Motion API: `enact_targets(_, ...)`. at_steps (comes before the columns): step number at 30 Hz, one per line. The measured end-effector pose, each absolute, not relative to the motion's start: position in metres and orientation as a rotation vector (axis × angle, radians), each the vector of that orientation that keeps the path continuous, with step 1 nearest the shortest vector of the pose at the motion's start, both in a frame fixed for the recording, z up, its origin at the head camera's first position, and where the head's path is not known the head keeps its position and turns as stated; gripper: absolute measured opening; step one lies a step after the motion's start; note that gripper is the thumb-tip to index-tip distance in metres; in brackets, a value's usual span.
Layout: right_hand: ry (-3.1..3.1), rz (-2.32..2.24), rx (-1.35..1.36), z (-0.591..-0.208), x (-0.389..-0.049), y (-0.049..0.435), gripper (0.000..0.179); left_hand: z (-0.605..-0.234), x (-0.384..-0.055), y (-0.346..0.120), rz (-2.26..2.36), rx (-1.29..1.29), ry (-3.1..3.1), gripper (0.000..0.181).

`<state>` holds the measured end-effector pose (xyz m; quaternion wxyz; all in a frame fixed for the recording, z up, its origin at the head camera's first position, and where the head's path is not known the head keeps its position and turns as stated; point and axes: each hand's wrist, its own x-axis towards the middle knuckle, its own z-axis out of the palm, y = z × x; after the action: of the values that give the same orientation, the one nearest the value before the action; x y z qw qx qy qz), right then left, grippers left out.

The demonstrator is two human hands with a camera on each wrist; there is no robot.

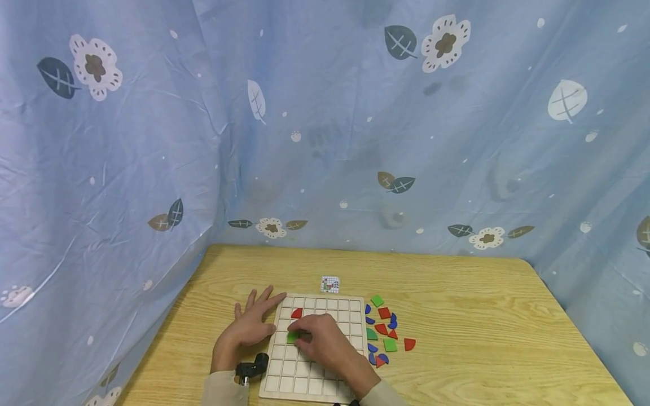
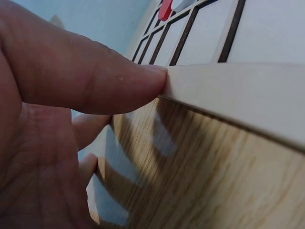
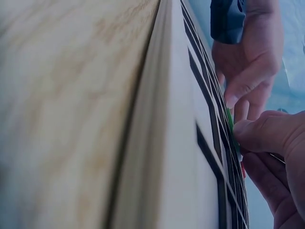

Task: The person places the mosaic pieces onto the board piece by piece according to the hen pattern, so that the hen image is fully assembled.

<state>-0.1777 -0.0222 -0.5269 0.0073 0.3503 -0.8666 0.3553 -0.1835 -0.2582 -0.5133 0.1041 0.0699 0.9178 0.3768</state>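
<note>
A pale wooden grid board (image 1: 301, 385) lies on the table. My right hand (image 1: 325, 338) is over its left part, thumb and fingers pinching a light green square tile (image 1: 292, 337) at one of the cells. In the right wrist view the thumb presses on the green tile (image 3: 231, 123), low against the grid. One cell further up sits a red quarter-circle tile (image 1: 297, 313). My left hand (image 1: 249, 328) is spread beside the board's left edge; in the left wrist view its thumb (image 2: 138, 88) touches the rim, with the other fingers toward the wooden table.
Loose tiles lie right of the board, among them a green square (image 1: 390, 345), a red quarter circle (image 1: 409, 344) and several blue half circles. A small pattern card (image 1: 330, 284) is behind the board. Blue curtain (image 1: 345, 124) hangs around the table (image 1: 482, 316).
</note>
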Motion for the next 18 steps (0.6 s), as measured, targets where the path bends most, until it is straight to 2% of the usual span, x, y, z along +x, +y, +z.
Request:
enact_targets(11,-2.656,1.150,1.129,-0.526,-0.177,-0.019,0.022,-0.513,-0.184,-0.259,1.113,0.211,2.709,0.081)
enact_targets(18,-2.663,1.496,1.063,-0.524,-0.170,0.006,0.022,-0.516,-0.184,-0.260,1.105,0.206,2.716,0.082)
